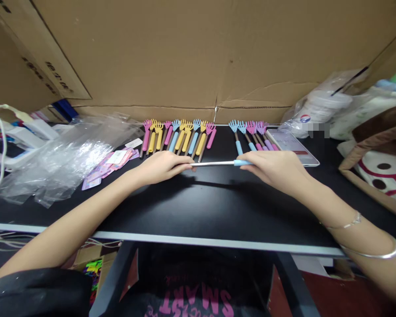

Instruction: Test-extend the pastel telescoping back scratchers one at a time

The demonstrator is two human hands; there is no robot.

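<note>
Level above the black tabletop (198,207), a back scratcher with a metal rod (214,164) and a light blue sleeve spans my two hands. The fingers of my left hand (163,167) pinch the rod's left end. My right hand (273,169) is closed around the blue sleeve; whatever part lies inside that hand is hidden. Just beyond my left hand lies a row of pink, yellow and blue back scratchers (185,137), hand-shaped heads facing away. A smaller group of blue, pink and purple back scratchers (251,136) rests beyond my right hand.
Clear plastic bags (75,145) and small printed cards (110,165) cover the left side. A white-edged phone or tablet (293,147) lies at right, near a bagged cup (323,108) and a fabric bag (376,149). A cardboard wall (185,53) closes the back.
</note>
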